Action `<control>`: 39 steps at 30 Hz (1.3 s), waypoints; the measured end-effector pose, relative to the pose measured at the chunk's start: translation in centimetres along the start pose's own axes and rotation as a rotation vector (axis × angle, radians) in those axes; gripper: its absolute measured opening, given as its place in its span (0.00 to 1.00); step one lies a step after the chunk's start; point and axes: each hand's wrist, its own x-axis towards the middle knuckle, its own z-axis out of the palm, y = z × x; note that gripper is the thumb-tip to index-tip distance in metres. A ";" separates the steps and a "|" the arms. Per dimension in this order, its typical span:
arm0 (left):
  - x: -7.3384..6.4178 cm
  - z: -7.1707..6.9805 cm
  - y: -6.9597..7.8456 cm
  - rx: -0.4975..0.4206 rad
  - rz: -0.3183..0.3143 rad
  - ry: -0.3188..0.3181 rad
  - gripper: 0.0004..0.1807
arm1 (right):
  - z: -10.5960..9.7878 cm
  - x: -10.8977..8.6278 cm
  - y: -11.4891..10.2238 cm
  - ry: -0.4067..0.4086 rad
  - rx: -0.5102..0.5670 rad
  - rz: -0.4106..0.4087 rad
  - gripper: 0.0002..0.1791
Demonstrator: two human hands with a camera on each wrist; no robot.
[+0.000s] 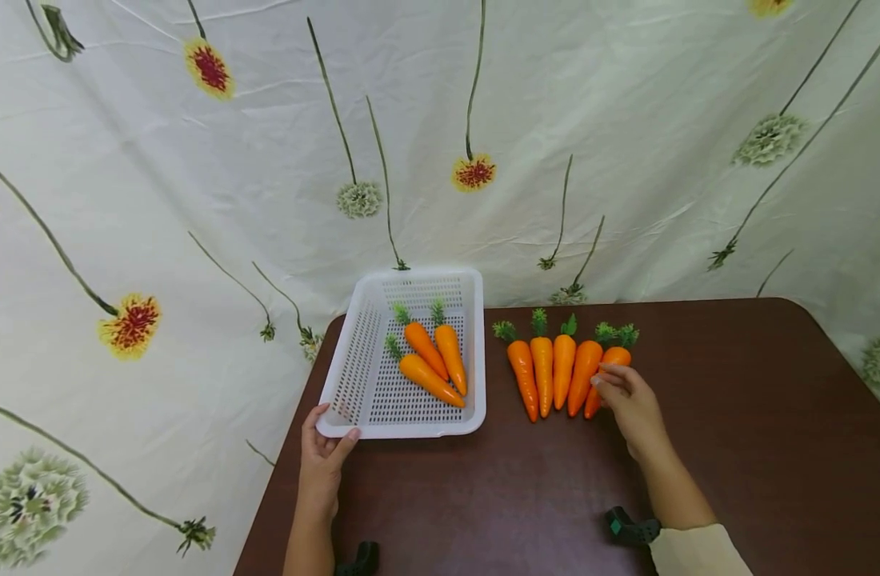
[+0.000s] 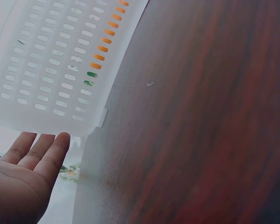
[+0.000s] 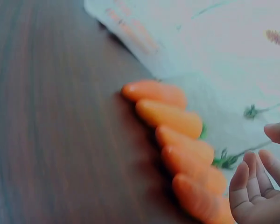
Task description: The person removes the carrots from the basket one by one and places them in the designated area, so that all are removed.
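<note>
Five carrots (image 1: 564, 368) lie rowed on the table (image 1: 483, 488), presumably for easy reach, beside a basket (image 1: 411, 430) holding three more carrots (image 1: 427, 378); I log left hand (image 1: 321, 460) gripping the basket's near-left corner, likely for steadiness, and right hand (image 1: 636, 412) half-open, apparently empty, at the rightmost carrot (image 1: 618, 355).

Five green-topped orange carrots (image 1: 564, 372) lie beside a white perforated basket (image 1: 404, 430) holding three more carrots (image 1: 426, 350).

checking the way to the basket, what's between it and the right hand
In the head view, bare table, then four carrots lie between the basket and the right hand, which partly covers the fifth carrot.
</note>
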 end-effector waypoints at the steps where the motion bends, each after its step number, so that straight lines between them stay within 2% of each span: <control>1: 0.0 0.0 0.0 0.001 -0.002 0.001 0.42 | 0.2 -0.1 -0.3 -0.015 -0.004 -0.012 0.29; 14: 0.1 -0.1 0.1 0.002 -0.006 -0.004 0.42 | 3.2 -1.4 -3.5 -0.201 -0.001 -0.106 0.28; 18: 0.1 -0.1 0.1 0.001 -0.004 -0.004 0.42 | 4.4 -1.6 -4.1 -0.241 -0.005 -0.119 0.27; 25: 0.0 -0.1 0.2 0.008 -0.008 -0.008 0.42 | 6.2 -1.5 -4.5 -0.310 0.074 -0.163 0.27; 34: 0.2 -0.1 0.0 0.006 -0.013 -0.010 0.43 | 8.7 -1.6 -5.4 -0.364 0.067 -0.204 0.25; 39: 0.2 -0.2 0.0 0.009 -0.010 -0.010 0.43 | 10.2 -1.7 -6.0 -0.414 0.077 -0.195 0.24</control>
